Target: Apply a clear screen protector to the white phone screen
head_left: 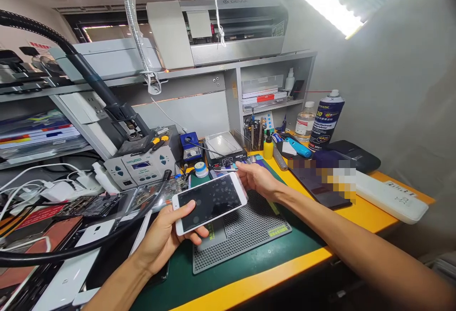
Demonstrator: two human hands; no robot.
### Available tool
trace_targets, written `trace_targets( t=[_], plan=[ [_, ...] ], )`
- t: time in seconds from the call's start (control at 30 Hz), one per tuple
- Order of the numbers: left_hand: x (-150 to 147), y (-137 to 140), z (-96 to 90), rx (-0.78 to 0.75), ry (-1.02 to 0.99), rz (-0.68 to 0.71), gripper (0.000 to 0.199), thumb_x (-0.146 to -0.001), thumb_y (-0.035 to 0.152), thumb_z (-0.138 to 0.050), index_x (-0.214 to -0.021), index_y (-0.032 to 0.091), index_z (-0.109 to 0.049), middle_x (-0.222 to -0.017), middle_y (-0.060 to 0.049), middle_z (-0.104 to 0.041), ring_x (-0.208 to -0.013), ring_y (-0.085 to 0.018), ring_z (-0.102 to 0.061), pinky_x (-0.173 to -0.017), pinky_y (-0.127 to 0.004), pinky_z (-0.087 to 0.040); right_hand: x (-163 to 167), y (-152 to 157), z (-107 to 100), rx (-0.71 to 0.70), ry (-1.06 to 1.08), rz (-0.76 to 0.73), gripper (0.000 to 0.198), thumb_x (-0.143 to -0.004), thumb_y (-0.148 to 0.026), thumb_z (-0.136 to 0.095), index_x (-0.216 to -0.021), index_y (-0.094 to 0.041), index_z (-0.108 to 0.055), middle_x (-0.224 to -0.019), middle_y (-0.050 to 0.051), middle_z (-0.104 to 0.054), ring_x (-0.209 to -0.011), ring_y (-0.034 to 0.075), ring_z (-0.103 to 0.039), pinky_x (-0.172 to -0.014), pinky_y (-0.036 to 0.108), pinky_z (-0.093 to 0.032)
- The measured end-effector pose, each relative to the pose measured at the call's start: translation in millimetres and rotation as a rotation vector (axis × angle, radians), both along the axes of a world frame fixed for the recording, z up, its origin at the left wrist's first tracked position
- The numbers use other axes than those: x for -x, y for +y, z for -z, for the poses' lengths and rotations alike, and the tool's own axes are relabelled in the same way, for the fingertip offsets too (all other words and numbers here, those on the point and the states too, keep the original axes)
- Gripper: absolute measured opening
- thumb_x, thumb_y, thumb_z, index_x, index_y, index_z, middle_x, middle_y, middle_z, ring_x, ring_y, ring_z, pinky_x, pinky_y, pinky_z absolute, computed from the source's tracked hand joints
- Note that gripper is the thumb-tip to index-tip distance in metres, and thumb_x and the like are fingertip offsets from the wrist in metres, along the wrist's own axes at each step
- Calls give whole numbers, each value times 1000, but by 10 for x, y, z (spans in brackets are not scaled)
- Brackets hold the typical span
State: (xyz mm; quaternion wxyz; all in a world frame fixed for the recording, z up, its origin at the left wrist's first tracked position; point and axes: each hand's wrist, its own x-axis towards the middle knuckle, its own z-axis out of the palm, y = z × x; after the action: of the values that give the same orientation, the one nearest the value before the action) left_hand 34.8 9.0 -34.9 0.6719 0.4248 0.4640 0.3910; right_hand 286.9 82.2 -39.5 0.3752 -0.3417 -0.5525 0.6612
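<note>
My left hand [167,230] is closed around a white-framed smartphone [210,202], thumb on its edge and fingers beneath. The phone is tilted toward me, its black screen covered in pale round smudges. Beside the phone's far right corner is my right hand [258,180], its fingers drawn together. A thin light-coloured tool [226,169] with a bluish end runs left from those fingertips; its kind is too small to make out. Below the phone lies a grey perforated mat [245,230] on the green work mat [263,259].
A control station [142,166] with a black hose stands at left, near several phones and a white phone back [78,259]. A yellow bottle [268,146], a spray can [326,121] and a dark phone [317,185] sit to the right. A shelf [235,66] spans the back.
</note>
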Motion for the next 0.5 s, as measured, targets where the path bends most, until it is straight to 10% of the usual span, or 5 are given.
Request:
trace_targets(
  t=[0.5],
  plan=[
    [-17, -16, -8, -32, 29, 32, 31, -87, 38, -71, -90, 8, -66, -67, -17, -74, -47, -20, -66, -50, -25, -54, -8, -50, 5, -185, -147, -65, 42, -70, -52, -80, -68, -17, -56, -56, -5, -54, -50, 10, -48, -51, 23, -35]
  ],
)
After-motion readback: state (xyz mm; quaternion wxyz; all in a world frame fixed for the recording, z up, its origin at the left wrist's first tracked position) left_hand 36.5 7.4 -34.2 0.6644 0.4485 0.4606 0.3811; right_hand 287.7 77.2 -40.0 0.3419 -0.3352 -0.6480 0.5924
